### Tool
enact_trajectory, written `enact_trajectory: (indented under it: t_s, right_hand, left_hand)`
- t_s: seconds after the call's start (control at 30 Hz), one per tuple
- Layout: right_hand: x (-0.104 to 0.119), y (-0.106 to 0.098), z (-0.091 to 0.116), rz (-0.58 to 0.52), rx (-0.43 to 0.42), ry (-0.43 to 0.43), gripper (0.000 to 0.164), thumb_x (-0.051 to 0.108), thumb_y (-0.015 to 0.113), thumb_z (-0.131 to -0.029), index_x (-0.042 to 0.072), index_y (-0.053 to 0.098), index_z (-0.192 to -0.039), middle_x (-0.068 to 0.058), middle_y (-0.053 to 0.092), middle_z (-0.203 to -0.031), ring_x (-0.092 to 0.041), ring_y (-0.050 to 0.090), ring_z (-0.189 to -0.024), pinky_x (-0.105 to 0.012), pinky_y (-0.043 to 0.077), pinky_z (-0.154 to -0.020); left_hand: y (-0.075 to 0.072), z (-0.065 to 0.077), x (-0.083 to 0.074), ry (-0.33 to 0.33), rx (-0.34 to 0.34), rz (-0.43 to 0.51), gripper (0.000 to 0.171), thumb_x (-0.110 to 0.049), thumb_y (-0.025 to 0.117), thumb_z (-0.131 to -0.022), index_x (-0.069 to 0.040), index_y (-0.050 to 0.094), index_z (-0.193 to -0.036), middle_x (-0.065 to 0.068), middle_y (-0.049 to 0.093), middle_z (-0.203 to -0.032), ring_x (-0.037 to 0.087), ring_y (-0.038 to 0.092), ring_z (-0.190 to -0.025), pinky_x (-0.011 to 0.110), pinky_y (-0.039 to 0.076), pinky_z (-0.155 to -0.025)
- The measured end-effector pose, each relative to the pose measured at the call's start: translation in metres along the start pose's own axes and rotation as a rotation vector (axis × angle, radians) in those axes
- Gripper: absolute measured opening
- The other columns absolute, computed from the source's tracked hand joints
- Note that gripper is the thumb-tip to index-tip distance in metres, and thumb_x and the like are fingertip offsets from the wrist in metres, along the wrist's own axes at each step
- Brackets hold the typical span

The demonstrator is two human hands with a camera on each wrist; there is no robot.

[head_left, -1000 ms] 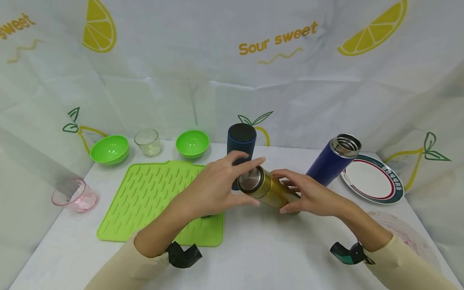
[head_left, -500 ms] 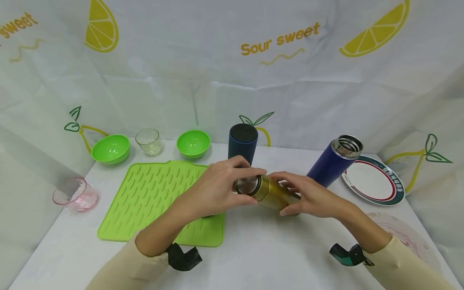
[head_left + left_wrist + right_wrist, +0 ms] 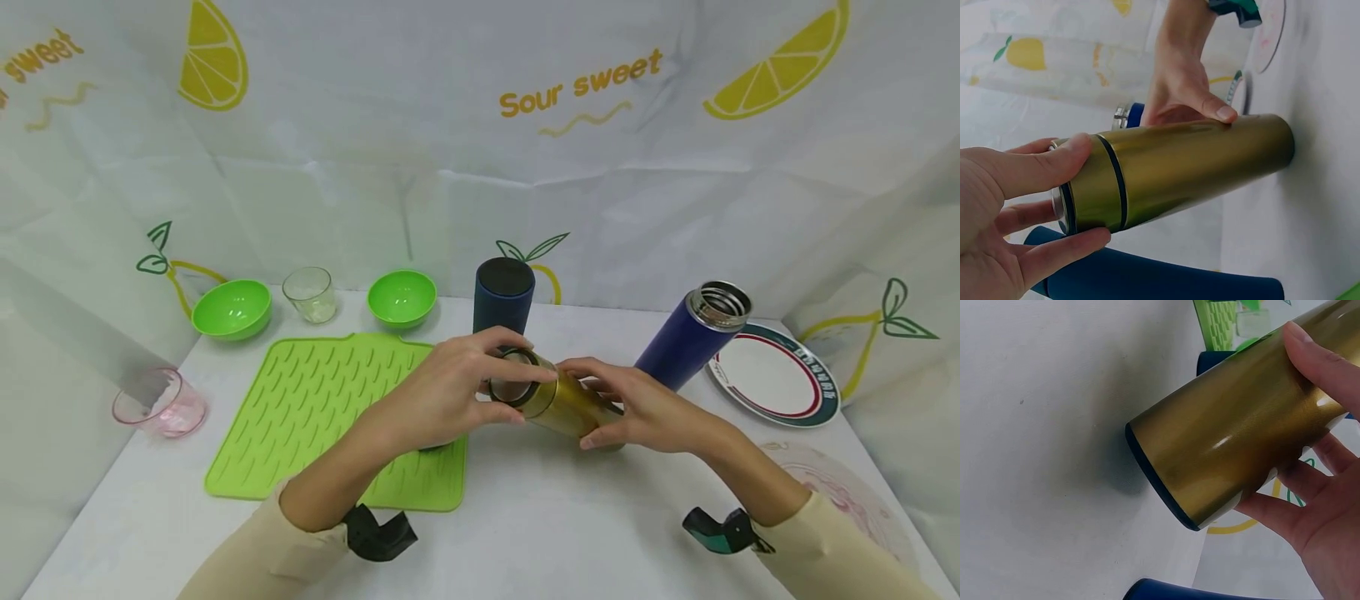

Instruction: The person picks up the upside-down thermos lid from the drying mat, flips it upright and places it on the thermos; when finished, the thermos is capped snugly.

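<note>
Slanting toward ten o'clock over the white table (image 3: 555,533), the gold flask (image 3: 573,408) has the right hand (image 3: 637,404) curled round its body and the left hand (image 3: 453,387) pinching its cap (image 3: 1094,194), the index finger (image 3: 525,370) lower than half a second ago. Around it sit a green mat (image 3: 315,408) at nine o'clock, a rimmed plate (image 3: 768,379) at three, an open blue flask (image 3: 678,346) at two, a dark blue flask (image 3: 502,308) at eleven, partly behind the left hand, and green bowls (image 3: 232,312) near ten.

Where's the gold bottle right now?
In the head view, the gold bottle is tilted just right of centre, its top end in the left hand and its body in the right hand, beside the black-topped blue bottle.
</note>
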State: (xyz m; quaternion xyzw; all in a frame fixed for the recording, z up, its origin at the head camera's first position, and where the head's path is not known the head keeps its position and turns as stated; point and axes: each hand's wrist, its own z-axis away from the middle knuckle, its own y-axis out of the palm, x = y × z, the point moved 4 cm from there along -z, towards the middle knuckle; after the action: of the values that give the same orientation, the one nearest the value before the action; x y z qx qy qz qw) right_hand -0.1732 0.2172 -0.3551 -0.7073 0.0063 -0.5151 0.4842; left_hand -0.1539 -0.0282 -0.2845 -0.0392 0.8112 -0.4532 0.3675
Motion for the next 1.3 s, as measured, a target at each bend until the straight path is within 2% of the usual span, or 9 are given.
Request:
enact_trajectory:
  t_s: [0.23,0.3,0.43,0.6,0.7,0.83,1.03,1.13,1.3]
  right_hand:
    - [-0.002,0.0,0.003,-0.001,-0.019,0.007,0.084,0.027,0.087,-0.081,0.023,0.042,-0.152,-0.006,0.053,-0.152,-0.038,0.054,-0.138,-0.056,0.05,-0.107]
    - [-0.003,0.001,0.004,-0.012,-0.028,0.014,0.084,0.027,0.087,-0.082,0.022,0.041,-0.152,-0.009,0.051,-0.153,-0.042,0.053,-0.139,-0.059,0.05,-0.107]
    - [-0.006,0.002,0.007,-0.014,-0.069,0.003,0.082,0.025,0.086,-0.083,0.017,0.042,-0.151,-0.015,0.053,-0.151,-0.048,0.055,-0.135,-0.065,0.052,-0.101]
    - [-0.012,0.002,0.008,-0.031,-0.153,0.008,0.082,0.019,0.087,-0.081,0.015,0.042,-0.15,-0.011,0.056,-0.147,-0.034,0.057,-0.136,-0.058,0.051,-0.104]
    - [-0.018,0.002,0.006,-0.082,-0.196,0.04,0.084,0.014,0.086,-0.082,0.014,0.039,-0.151,-0.013,0.053,-0.149,-0.038,0.055,-0.138,-0.057,0.048,-0.106]
    - [-0.026,0.004,-0.001,-0.187,-0.257,0.072,0.087,0.007,0.083,-0.083,0.013,0.032,-0.154,-0.019,0.043,-0.155,-0.052,0.046,-0.141,-0.058,0.043,-0.109]
    - [-0.04,0.007,-0.016,-0.34,-0.343,0.086,0.093,0.001,0.081,-0.083,0.02,0.027,-0.156,-0.018,0.032,-0.163,-0.053,0.037,-0.147,-0.06,0.038,-0.113]
    - [-0.046,0.006,-0.022,-0.389,-0.375,0.11,0.095,0.0,0.08,-0.084,0.025,0.024,-0.157,-0.017,0.028,-0.166,-0.052,0.036,-0.149,-0.061,0.038,-0.114]
    - [-0.051,0.005,-0.028,-0.432,-0.41,0.126,0.098,-0.002,0.079,-0.085,0.028,0.02,-0.157,-0.014,0.03,-0.164,-0.046,0.04,-0.148,-0.058,0.039,-0.115]
  left_hand:
    - [0.003,-0.001,0.001,-0.002,-0.016,0.001,0.054,-0.019,0.085,-0.082,-0.024,0.07,-0.133,0.007,0.059,-0.139,0.012,0.07,-0.096,0.014,0.056,-0.077]
    - [0.003,0.0,0.001,-0.013,-0.031,-0.043,0.058,-0.024,0.085,-0.083,-0.025,0.066,-0.138,0.005,0.059,-0.141,0.012,0.07,-0.101,0.017,0.056,-0.079]
    - [-0.002,0.004,0.001,-0.041,-0.122,-0.155,0.069,-0.042,0.088,-0.077,-0.03,0.062,-0.141,-0.001,0.06,-0.14,0.013,0.066,-0.113,0.023,0.056,-0.08]
    - [-0.018,0.02,0.009,-0.091,-0.219,-0.213,0.074,-0.054,0.092,-0.066,-0.029,0.069,-0.132,-0.006,0.066,-0.124,0.009,0.063,-0.104,0.022,0.053,-0.072]
    - [-0.025,0.034,0.022,-0.151,-0.224,-0.229,0.07,-0.054,0.093,-0.064,-0.027,0.072,-0.126,-0.007,0.067,-0.118,0.007,0.062,-0.093,0.02,0.049,-0.065]
    - [-0.029,0.056,0.047,-0.288,-0.177,-0.242,0.065,-0.054,0.092,-0.066,-0.028,0.072,-0.122,-0.007,0.068,-0.122,0.012,0.066,-0.101,0.028,0.056,-0.075]
    - [-0.022,0.092,0.086,-0.522,0.003,-0.177,0.072,-0.05,0.091,-0.07,-0.023,0.065,-0.132,0.0,0.065,-0.133,0.025,0.063,-0.12,0.05,0.056,-0.095]
    - [-0.014,0.103,0.099,-0.565,0.052,-0.122,0.079,-0.046,0.093,-0.069,-0.018,0.061,-0.137,0.005,0.064,-0.136,0.029,0.062,-0.123,0.053,0.055,-0.097]
    - [0.002,0.11,0.113,-0.561,0.088,-0.007,0.084,-0.037,0.094,-0.07,-0.011,0.056,-0.14,0.01,0.062,-0.139,0.033,0.059,-0.126,0.053,0.053,-0.103]
